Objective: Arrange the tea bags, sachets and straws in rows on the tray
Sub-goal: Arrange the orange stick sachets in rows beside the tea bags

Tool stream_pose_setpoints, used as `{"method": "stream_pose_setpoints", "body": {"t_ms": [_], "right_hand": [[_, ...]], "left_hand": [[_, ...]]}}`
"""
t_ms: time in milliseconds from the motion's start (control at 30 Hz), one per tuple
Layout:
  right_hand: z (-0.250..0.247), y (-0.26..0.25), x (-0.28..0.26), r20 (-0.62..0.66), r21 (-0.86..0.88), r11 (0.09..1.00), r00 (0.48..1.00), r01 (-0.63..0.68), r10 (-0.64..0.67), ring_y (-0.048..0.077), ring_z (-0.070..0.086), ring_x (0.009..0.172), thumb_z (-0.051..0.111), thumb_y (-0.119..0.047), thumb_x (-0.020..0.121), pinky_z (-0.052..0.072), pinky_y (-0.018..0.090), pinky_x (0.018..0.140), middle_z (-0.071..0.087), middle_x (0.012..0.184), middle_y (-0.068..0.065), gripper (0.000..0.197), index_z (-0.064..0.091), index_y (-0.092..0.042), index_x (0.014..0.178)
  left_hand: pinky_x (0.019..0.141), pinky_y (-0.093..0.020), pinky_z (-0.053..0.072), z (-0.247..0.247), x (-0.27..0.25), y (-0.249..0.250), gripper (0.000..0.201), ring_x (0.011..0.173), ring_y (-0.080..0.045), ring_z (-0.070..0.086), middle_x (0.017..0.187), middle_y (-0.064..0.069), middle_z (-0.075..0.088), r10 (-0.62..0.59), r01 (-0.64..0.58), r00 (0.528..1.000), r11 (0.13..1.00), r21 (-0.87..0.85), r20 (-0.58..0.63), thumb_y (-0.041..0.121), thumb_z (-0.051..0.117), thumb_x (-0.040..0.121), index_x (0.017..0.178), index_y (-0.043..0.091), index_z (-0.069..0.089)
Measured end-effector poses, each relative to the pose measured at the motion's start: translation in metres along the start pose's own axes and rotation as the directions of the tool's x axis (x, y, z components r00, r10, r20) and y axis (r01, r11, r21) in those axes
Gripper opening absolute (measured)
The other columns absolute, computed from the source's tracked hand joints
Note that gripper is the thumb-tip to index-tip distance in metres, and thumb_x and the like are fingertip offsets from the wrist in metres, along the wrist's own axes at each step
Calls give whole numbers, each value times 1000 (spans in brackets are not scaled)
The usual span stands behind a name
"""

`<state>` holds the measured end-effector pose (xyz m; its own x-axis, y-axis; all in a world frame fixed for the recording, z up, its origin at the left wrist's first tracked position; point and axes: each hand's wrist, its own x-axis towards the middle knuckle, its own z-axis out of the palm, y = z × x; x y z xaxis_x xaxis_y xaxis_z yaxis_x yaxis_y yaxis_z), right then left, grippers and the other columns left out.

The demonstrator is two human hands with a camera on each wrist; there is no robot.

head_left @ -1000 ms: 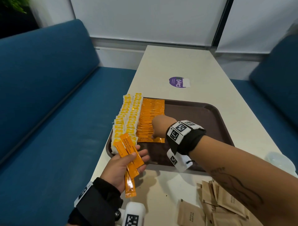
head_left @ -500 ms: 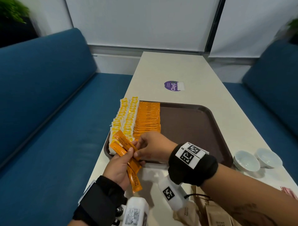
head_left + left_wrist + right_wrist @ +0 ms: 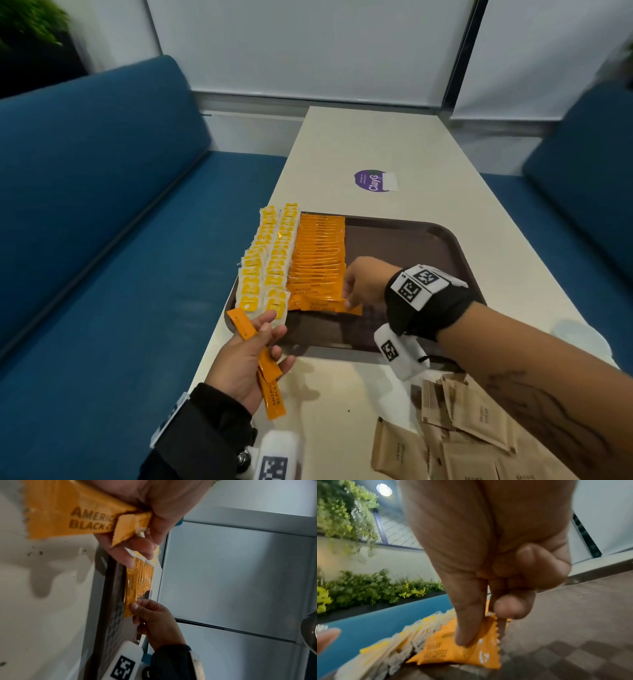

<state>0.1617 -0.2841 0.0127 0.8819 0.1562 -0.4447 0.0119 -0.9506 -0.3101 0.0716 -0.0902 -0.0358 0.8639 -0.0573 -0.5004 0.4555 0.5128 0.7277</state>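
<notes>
While pinched: sachet [image 3: 337, 306] between right-hand fingertips [image 3: 349, 301].

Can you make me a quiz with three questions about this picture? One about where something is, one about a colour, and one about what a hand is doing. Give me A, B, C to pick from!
1. Where are the brown paper packets?
A. On the tray
B. On the table, near the person
C. On the blue sofa

2. What colour are the coffee sachets lined up on the tray?
A. Orange
B. Green
C. Pink

3. What is the right hand doing?
A. Resting flat on the table
B. Pinching one orange sachet at the near end of the row
C. Holding a cup

Answers:
1. B, they lie in a loose pile on the table, outside the tray.
2. A, the whole row is orange.
3. B, the right wrist view shows thumb and finger closed on the sachet's end.
</notes>
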Motion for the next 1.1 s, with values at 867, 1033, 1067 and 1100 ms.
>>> {"method": "stream_pose_setpoints", "body": {"t_ms": [867, 1033, 1067, 1100], "right_hand": [[14, -29, 37, -67, -383, 923, 996, 29, -59, 19, 53, 72, 58, -10, 88, 44, 26, 61, 46, 67, -1, 5, 59, -9, 83], [14, -31, 38, -78, -347, 937, 995, 39, -70, 20, 54, 76, 60, -9, 88, 46, 26, 67, 54, 81, 4, 6, 64, -6, 92], [14, -32, 38, -74, -345, 938, 995, 43, -73, 20, 54, 77, 60, -9, 88, 46, 26, 68, 55, 85, 5, 11, 65, -4, 97], [13, -32, 38, -68, -341, 939, 996, 38, -65, 20, 54, 78, 61, -11, 88, 46, 26, 69, 57, 88, 6, 14, 65, -4, 100]], "left_hand": [[50, -30, 54, -2, 8, -2, 20, 47, -10, 52, 78, -6, 65, -50, 50, 999, 999, 0, 20, 22, 50, 94, 106, 12, 64], [52, -32, 57, 0, 7, -1, 25, 46, -13, 58, 70, -8, 68, -91, 94, 995, 993, -69, 45, 18, 41, 98, 105, 9, 63], [54, -33, 58, 0, 7, 0, 26, 49, -15, 61, 70, -9, 69, -95, 99, 994, 992, -77, 52, 17, 39, 99, 105, 9, 63], [56, -34, 59, 0, 7, 0, 27, 52, -17, 64, 72, -10, 70, -96, 100, 994, 992, -80, 60, 15, 37, 99, 105, 8, 62]]}}
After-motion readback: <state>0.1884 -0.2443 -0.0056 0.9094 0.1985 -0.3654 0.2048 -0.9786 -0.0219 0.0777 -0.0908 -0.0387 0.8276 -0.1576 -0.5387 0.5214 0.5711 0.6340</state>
